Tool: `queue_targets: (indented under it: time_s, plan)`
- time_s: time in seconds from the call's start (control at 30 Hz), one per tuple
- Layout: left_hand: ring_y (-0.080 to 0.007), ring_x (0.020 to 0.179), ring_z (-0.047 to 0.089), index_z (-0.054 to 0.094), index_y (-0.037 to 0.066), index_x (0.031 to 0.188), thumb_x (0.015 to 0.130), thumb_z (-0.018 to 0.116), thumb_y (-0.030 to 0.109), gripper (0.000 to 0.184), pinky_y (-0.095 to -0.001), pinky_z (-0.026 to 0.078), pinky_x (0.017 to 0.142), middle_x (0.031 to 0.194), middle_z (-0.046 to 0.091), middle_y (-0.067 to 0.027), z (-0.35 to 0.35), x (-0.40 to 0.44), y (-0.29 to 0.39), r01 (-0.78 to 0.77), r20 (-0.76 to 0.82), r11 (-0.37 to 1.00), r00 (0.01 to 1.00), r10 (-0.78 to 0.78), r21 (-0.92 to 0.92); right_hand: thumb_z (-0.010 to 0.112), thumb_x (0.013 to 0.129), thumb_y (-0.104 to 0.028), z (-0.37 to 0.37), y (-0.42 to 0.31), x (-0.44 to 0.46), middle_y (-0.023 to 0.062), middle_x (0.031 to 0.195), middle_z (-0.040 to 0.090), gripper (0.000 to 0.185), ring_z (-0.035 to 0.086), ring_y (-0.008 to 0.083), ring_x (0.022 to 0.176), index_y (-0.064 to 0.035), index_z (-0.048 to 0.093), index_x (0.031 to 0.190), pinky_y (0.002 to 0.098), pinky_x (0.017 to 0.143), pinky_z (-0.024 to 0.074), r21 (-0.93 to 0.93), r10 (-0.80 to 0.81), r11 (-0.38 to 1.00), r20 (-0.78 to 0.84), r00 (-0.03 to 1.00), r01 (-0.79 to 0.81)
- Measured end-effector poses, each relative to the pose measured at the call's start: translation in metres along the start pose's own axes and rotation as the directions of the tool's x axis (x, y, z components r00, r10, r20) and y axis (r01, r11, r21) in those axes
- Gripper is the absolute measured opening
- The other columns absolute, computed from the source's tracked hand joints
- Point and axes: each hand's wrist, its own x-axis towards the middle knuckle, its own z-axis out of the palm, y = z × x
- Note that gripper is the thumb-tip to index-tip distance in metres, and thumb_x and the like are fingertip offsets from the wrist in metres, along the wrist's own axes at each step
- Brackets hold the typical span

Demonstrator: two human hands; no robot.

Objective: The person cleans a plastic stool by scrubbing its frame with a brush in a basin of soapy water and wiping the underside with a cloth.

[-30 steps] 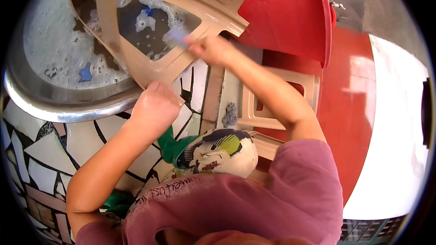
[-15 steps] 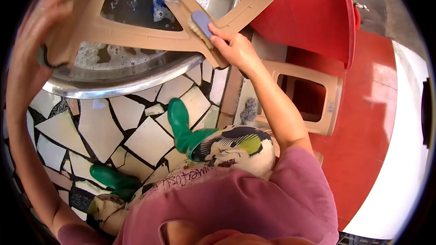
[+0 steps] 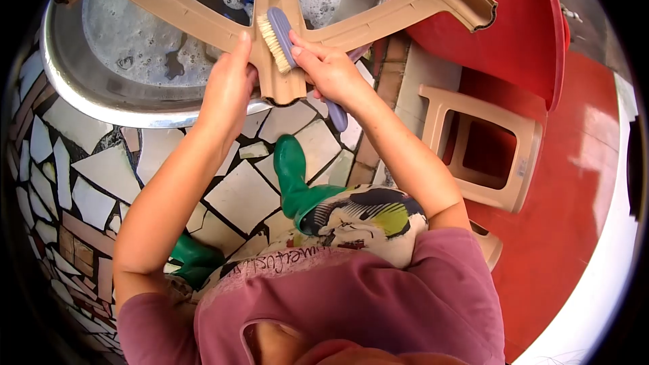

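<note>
A tan plastic stool (image 3: 196,17) is held over a metal basin, its legs spread out. My left hand (image 3: 230,84) grips one of its legs from the left, thumb on top. In my right hand (image 3: 331,74) is a scrub brush (image 3: 280,30) with a purple-grey back and cream bristles. Its bristles face the left side of that same leg, and the handle sticks out below my palm. Part of the stool lies beyond the top of the view.
Soapy water fills the metal basin (image 3: 122,113). To the right are a large red plastic tub (image 3: 500,34) and another tan stool (image 3: 487,192) on a red floor (image 3: 574,155). Green boots (image 3: 292,169) stand on the broken-tile floor (image 3: 236,196) below.
My left hand has come from the far left to the near leg and closed round it. The stool has turned, and the brush has moved slightly left, now more upright.
</note>
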Motion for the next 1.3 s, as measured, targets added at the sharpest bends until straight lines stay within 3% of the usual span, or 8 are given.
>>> queue_targets:
  time_s: [0.2, 0.37, 0.47, 0.67, 0.8, 1.0, 1.1, 1.3]
  plan:
    - [-0.0195, 0.106, 0.055, 0.050, 0.001, 0.126, 0.098, 0.050, 0.029, 0.039, -0.0342, 0.043, 0.092, 0.122, 0.055, -0.0100, 0.018, 0.052, -0.016, -0.265, -0.301, 0.855, 0.944, 0.136, -0.445, 0.053, 0.093, -0.034, -0.007, 0.003, 0.004, 0.0020, 0.067, 0.056, 0.049, 0.050, 0.0100, 0.048, -0.0138, 0.047, 0.138, 0.0264, 0.048, 0.0445, -0.051, -0.004, 0.999, 0.031, 1.000, 0.005]
    - [-0.0178, 0.094, 0.059, 0.058, 0.001, 0.117, 0.097, 0.050, 0.020, 0.029, -0.0320, 0.046, 0.087, 0.112, 0.063, -0.0113, 0.018, 0.058, -0.033, -0.400, -0.412, 0.889, 0.865, 0.286, -0.223, 0.052, 0.094, -0.030, -0.034, -0.031, -0.057, 0.0054, 0.068, 0.055, 0.055, 0.053, 0.0123, 0.059, -0.0103, 0.037, 0.143, 0.0269, 0.057, 0.0457, -0.547, -0.165, 0.823, 0.029, 0.986, 0.153]
    - [-0.0181, 0.091, 0.061, 0.058, -0.001, 0.116, 0.095, 0.052, 0.019, 0.030, -0.0316, 0.047, 0.085, 0.105, 0.066, -0.0118, 0.024, 0.064, -0.038, -0.458, -0.440, 0.879, 0.821, 0.363, -0.130, 0.047, 0.094, -0.024, -0.028, -0.059, -0.089, 0.0274, 0.101, 0.062, 0.053, 0.062, 0.0337, 0.094, -0.0067, 0.034, 0.143, 0.0370, 0.087, 0.0442, -0.725, 0.057, 0.685, 0.154, 0.986, 0.074]
    - [-0.0212, 0.096, 0.063, 0.059, -0.004, 0.115, 0.092, 0.056, 0.017, 0.031, -0.0318, 0.046, 0.085, 0.106, 0.067, -0.0134, 0.027, 0.080, -0.042, -0.461, -0.491, 0.882, 0.793, 0.362, -0.095, 0.043, 0.094, -0.025, 0.011, -0.086, -0.074, 0.0279, 0.103, 0.062, 0.050, 0.060, 0.0393, 0.096, -0.0065, 0.039, 0.140, 0.0410, 0.088, 0.0450, -0.911, 0.324, 0.411, 0.165, 0.932, 0.018]
    - [-0.0181, 0.101, 0.061, 0.056, -0.003, 0.121, 0.095, 0.053, 0.018, 0.033, -0.0285, 0.045, 0.088, 0.114, 0.064, -0.0128, 0.029, 0.069, -0.038, -0.451, -0.447, 0.891, 0.808, 0.385, -0.049, 0.044, 0.091, -0.026, 0.016, -0.055, -0.004, 0.0282, 0.098, 0.062, 0.037, 0.061, 0.0413, 0.094, -0.0007, 0.054, 0.116, 0.0432, 0.083, 0.0471, -0.883, 0.224, 0.470, 0.110, 0.968, -0.009]
    - [-0.0204, 0.105, 0.060, 0.056, -0.001, 0.122, 0.095, 0.054, 0.021, 0.035, -0.0303, 0.044, 0.090, 0.117, 0.063, -0.0130, 0.024, 0.065, -0.030, -0.438, -0.337, 0.894, 0.832, 0.441, 0.090, 0.043, 0.088, -0.023, 0.017, -0.042, 0.042, 0.0267, 0.092, 0.063, 0.034, 0.061, 0.0414, 0.087, 0.0015, 0.055, 0.108, 0.0428, 0.081, 0.0473, -0.874, 0.106, 0.485, 0.056, 0.993, -0.003]
    - [-0.0233, 0.104, 0.062, 0.054, -0.002, 0.124, 0.096, 0.050, 0.019, 0.036, -0.0318, 0.047, 0.089, 0.114, 0.064, -0.0164, 0.029, 0.052, -0.021, -0.376, -0.336, 0.926, 0.867, 0.367, 0.040, 0.045, 0.090, -0.022, 0.014, -0.066, -0.066, 0.0264, 0.112, 0.062, 0.054, 0.063, 0.0310, 0.101, -0.0059, 0.040, 0.141, 0.0350, 0.092, 0.0447, -0.808, 0.244, 0.580, 0.053, 0.968, -0.102]
    - [-0.0226, 0.109, 0.059, 0.051, -0.003, 0.127, 0.096, 0.049, 0.019, 0.037, -0.0306, 0.044, 0.093, 0.120, 0.061, -0.0154, 0.031, 0.064, -0.033, -0.419, -0.305, 0.903, 0.876, 0.374, -0.094, 0.050, 0.086, -0.028, 0.001, -0.055, 0.041, 0.0173, 0.095, 0.068, 0.052, 0.066, 0.0236, 0.084, -0.0085, 0.050, 0.134, 0.0320, 0.082, 0.0491, -0.823, 0.235, 0.554, 0.013, 0.972, -0.123]
